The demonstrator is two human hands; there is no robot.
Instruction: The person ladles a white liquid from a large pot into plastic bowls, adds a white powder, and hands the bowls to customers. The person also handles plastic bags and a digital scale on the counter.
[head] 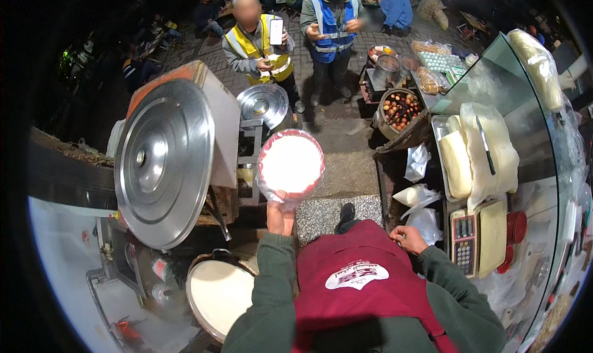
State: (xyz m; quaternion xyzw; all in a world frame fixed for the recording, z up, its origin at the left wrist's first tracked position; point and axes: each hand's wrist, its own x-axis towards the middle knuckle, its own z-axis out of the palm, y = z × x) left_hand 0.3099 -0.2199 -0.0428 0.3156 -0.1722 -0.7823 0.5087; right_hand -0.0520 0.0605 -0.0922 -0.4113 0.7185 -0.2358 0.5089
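Observation:
My left hand [280,218] holds up a round bowl [291,165] with a red rim, wrapped in a clear plastic bag; its white content is overexposed. Below and left of that hand stands a large round pot [220,297] filled with a pale, creamy liquid or batter. My right hand [408,239] is beside the right edge of the dark red apron [352,260], its fingers curled; whether it holds anything cannot be told. To its right lie a digital scale [464,244] and white plastic bags [424,223].
A large metal lid [162,163] stands tilted at left. Ahead are two people in a yellow vest [278,68] and a blue vest [331,28]. At right are a pot of eggs [399,109], a tray of pale blocks [451,156], a knife [485,144] and a glass screen [523,102].

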